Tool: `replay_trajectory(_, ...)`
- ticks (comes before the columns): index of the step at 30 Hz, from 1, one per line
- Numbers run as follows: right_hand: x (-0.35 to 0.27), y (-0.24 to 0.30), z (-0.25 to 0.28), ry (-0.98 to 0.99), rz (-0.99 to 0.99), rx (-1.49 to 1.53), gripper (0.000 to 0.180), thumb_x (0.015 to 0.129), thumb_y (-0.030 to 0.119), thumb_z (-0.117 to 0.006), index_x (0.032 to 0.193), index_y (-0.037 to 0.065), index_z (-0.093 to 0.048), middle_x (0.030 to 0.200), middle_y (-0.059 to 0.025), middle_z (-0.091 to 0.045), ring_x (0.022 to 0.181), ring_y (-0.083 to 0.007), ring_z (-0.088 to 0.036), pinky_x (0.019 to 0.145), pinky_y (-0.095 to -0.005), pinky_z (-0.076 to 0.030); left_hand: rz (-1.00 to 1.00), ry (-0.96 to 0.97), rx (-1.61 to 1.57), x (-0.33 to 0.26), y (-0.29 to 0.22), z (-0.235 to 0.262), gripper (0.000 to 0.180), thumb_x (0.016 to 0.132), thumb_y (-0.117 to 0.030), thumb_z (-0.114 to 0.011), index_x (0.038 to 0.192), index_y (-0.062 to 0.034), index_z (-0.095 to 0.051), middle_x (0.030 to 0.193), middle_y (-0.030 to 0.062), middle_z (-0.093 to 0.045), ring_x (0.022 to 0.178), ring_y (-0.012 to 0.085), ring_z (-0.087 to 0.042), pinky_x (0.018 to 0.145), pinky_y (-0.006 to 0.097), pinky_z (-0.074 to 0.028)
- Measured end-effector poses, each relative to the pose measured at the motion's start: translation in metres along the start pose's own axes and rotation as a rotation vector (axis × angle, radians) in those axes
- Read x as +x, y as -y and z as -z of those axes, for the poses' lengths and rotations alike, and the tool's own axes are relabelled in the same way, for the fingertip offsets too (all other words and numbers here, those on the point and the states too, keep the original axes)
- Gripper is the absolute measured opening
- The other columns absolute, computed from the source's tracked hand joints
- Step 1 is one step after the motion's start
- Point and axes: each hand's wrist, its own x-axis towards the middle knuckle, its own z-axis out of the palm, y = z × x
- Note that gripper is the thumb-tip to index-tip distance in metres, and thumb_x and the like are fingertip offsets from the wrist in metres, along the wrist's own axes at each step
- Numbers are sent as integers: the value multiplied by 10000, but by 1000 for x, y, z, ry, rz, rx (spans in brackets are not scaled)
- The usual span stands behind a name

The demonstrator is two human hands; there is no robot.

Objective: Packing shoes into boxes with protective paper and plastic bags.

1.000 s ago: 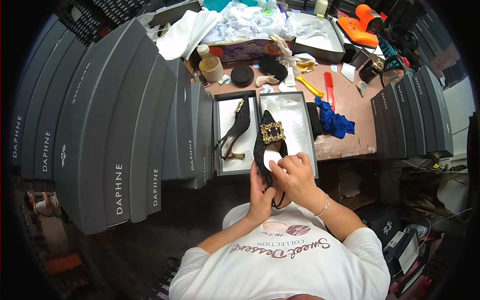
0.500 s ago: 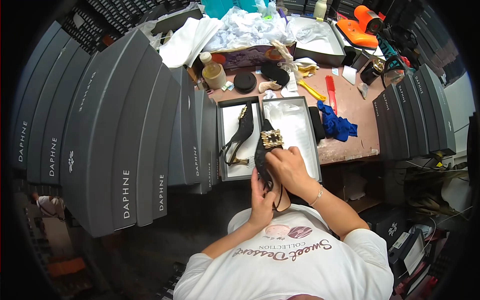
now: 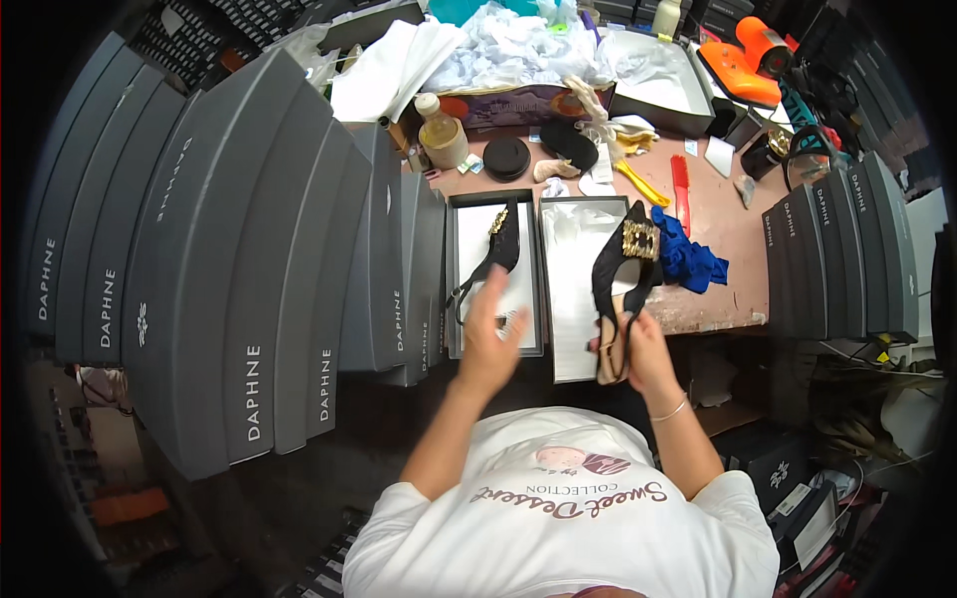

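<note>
My right hand [image 3: 646,351] grips a black slingback shoe [image 3: 610,279] by its heel end, toe pointing away from me. A gold jewelled buckle [image 3: 640,240] sits on its toe. Beneath the shoe lies one half of a grey shoebox [image 3: 573,349] with a white inside. To the left, a matching black shoe [image 3: 501,249] rests on its side in the other half of the shoebox [image 3: 535,309]. My left hand [image 3: 490,334] is held over that half, fingers spread, with nothing in it; it hides the shoe's heel.
Stacked grey shoeboxes [image 3: 229,279] rise high on the left, and more boxes [image 3: 842,249] stand at the right. Behind are a glue bottle [image 3: 442,135], a round black lid [image 3: 506,157], a yellow-handled tool [image 3: 641,184], a red brush [image 3: 681,194], a blue cloth [image 3: 693,259] and crumpled white paper [image 3: 518,50].
The held shoe has moved right, from both hands into my right hand alone. My left hand has let go and shifted left over the shoebox with the other shoe.
</note>
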Motion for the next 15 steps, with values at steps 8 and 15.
replay_trajectory(8,23,80,56,-225,323,-237,298,960,126,-435,1225,4,-493,975,-42,-613,817,-92,-601,691,-225,-502,100,45,313,23,45,-3,342,817,-114,-677,1136,-5,-615,848,158,-626,694,275,-625,652,354,-497)
replay_trajectory(15,121,117,239,-367,229,-1060,380,904,140,-507,1237,-43,-503,901,-122,-639,780,-199,-625,700,-303,-496,525,-213,-721,24,58,-28,289,955,-184,-548,1161,8,-616,810,61,-642,721,82,-592,692,225,-483)
